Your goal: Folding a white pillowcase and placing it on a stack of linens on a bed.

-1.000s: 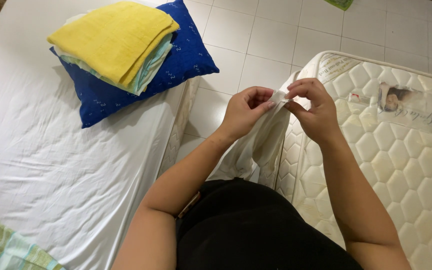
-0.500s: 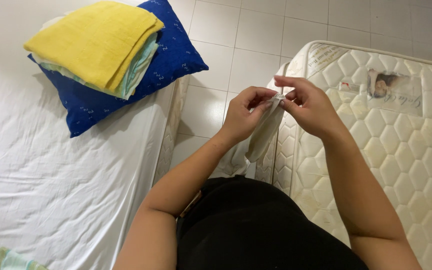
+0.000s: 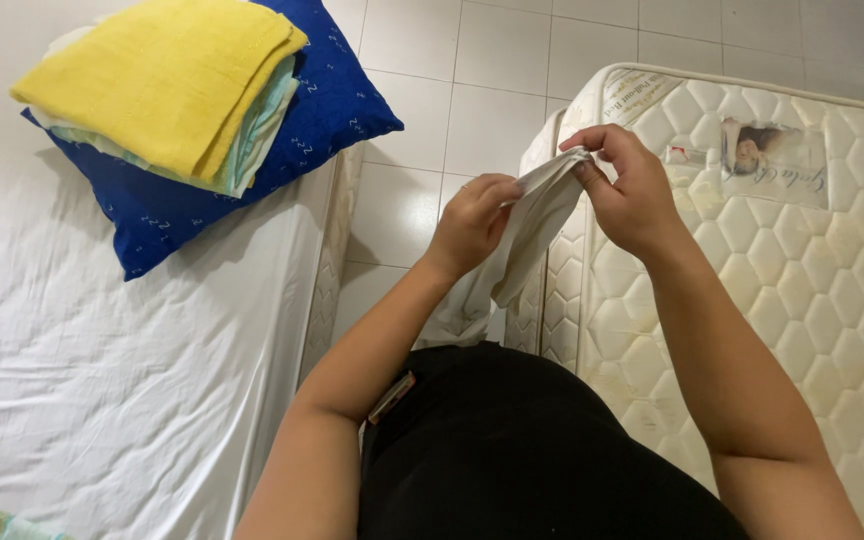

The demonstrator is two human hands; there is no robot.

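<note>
We had the white sheet [image 3: 530,228] up in both hands, held over the gap between the two beds. Our right hand [image 3: 630,190] pinched its top edge, thumb and fingers closed tight on the cloth, raised a little above the other. Our left hand [image 3: 472,222] gripped the same cloth lower down, fingers curled shut around a fold. From there the fabric hung loose and bunched, trailing down past our black top [image 3: 522,440] toward the tiled floor [image 3: 492,60].

By our reading, very little of the job was done: the quilted mattress [image 3: 772,260] on the right lay bare, nothing spread over it, and the sheet was gathered rather than opened out. Finding an edge or corner looked like the stage in hand; spreading and tucking all seemed left.

The sheet looked thin, soft and limp, creasing easily. The mattress was cream, stitched in a hexagon pattern, with yellowish stains and a printed label near its far end. The bed on the left [image 3: 102,350] already wore a wrinkled white cover. On it sat a blue pillow [image 3: 332,110] with small pale marks, and on that a folded yellow blanket [image 3: 162,70], coarse in weave, over paler folded linens.
</note>
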